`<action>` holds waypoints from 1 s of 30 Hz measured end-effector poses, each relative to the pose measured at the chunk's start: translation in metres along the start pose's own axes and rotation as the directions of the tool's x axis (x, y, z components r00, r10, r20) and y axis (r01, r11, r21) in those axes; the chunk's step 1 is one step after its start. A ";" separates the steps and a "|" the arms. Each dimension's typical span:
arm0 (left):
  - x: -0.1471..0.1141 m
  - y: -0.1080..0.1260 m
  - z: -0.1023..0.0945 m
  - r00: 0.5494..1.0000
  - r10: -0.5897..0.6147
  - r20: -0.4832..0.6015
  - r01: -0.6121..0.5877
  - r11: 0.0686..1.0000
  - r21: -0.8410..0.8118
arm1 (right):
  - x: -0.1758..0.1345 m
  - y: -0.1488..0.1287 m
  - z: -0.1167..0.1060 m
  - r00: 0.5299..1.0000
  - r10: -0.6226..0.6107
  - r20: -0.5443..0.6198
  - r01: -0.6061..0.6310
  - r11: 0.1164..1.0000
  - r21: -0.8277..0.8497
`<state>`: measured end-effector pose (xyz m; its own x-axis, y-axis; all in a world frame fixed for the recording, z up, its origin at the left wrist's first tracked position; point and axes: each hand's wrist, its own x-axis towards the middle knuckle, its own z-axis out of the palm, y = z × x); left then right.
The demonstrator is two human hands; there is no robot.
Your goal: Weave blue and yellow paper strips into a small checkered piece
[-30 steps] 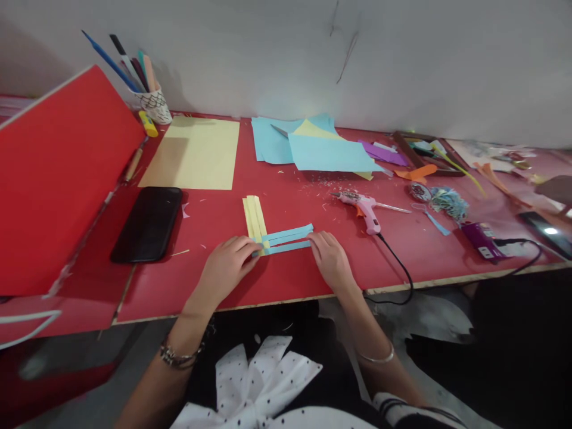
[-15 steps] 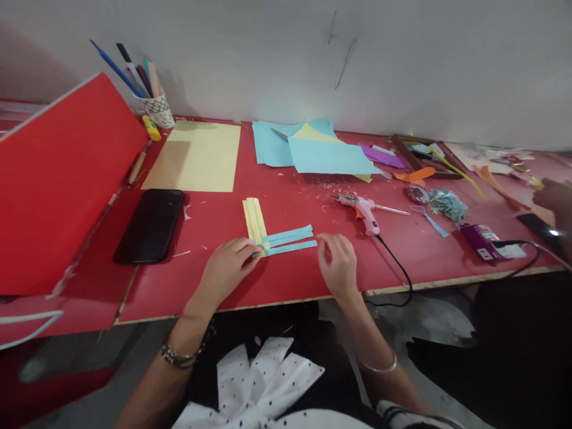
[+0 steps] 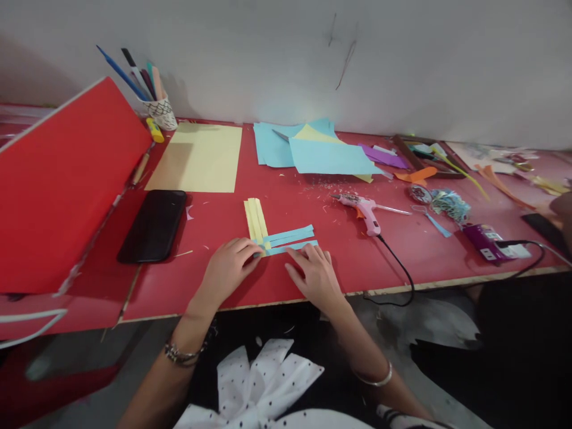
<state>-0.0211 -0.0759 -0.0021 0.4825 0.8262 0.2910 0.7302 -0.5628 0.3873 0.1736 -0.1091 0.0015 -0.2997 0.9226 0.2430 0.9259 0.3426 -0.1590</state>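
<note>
Yellow paper strips (image 3: 255,217) point away from me and blue paper strips (image 3: 292,235) run to the right. They cross at one corner in a small weave. My left hand (image 3: 230,268) pinches that corner, thumb and fingers closed on the paper strips. Over the lowest blue strip lies my right hand (image 3: 315,274). Its fingertips touch the strip, its thumb is spread apart, and nothing is gripped in it. To the right rests a pink glue gun (image 3: 364,210) with a glue stick in its back.
A black phone (image 3: 152,226) and a yellow sheet (image 3: 201,158) lie left on the red table (image 3: 214,214). Blue sheets (image 3: 328,156) with scissors partly under them are at the back. A purple power box (image 3: 487,243) sits right. A red board (image 3: 67,190) leans at left.
My right hand has moved left, from the blue strips' right ends onto the lowest strip, and its fingers have spread. My left hand keeps its pinch. A co-worker's hand at right has drawn back.
</note>
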 end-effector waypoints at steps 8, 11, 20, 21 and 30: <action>0.000 -0.001 0.001 1.000 0.015 -0.015 -0.015 1.000 0.001 | 0.009 0.014 -0.006 0.998 0.062 -0.018 -0.062 0.998 -0.008; 0.000 -0.001 0.002 1.000 0.009 -0.014 -0.009 1.000 0.002 | 0.014 0.013 -0.004 0.999 0.019 0.034 -0.018 0.999 -0.030; 0.001 0.000 0.001 1.000 0.010 0.011 -0.010 0.999 0.031 | 0.012 0.010 0.000 0.998 0.051 0.022 -0.050 0.998 -0.037; 0.002 0.001 0.002 1.000 -0.005 0.019 0.004 0.999 0.052 | 0.012 0.010 0.000 0.998 0.055 0.010 -0.054 0.998 -0.035; 0.010 0.010 0.003 0.994 -0.095 0.058 0.083 0.979 0.188 | 0.010 0.012 0.005 0.997 0.042 -0.058 -0.039 0.998 0.053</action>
<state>-0.0076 -0.0728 0.0020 0.4382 0.8760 0.2013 0.8453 -0.4778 0.2389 0.1803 -0.0945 -0.0031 -0.2463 0.9244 0.2912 0.9235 0.3150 -0.2187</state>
